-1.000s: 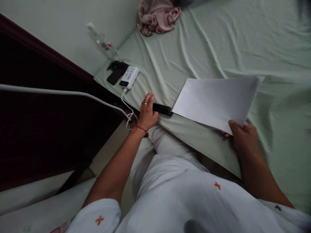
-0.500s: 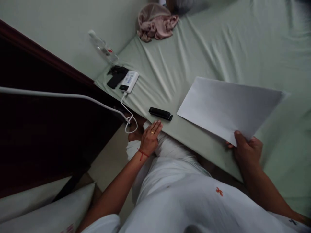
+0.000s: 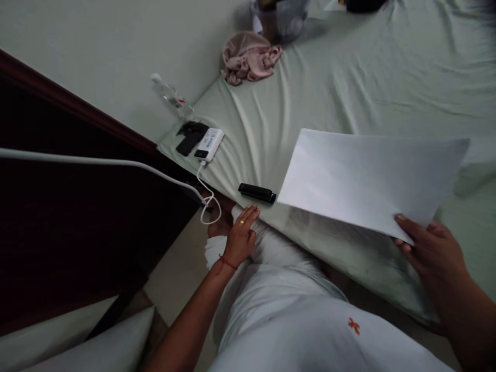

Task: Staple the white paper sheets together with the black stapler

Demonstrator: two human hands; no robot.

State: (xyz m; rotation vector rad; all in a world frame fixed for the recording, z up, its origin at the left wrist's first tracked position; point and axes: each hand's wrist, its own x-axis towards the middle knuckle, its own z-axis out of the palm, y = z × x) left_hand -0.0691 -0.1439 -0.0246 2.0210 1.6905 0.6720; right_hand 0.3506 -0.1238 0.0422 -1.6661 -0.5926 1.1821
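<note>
A creased sheet underlies the stapler, pale wall beyond it, unclenched left hand beside it, right hand gripping paper.

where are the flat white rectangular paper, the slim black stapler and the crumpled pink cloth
flat white rectangular paper (image 3: 366, 181): head view, middle of its upper face
slim black stapler (image 3: 256, 192): head view, middle of its long body
crumpled pink cloth (image 3: 250, 62): head view, on its folds
</note>
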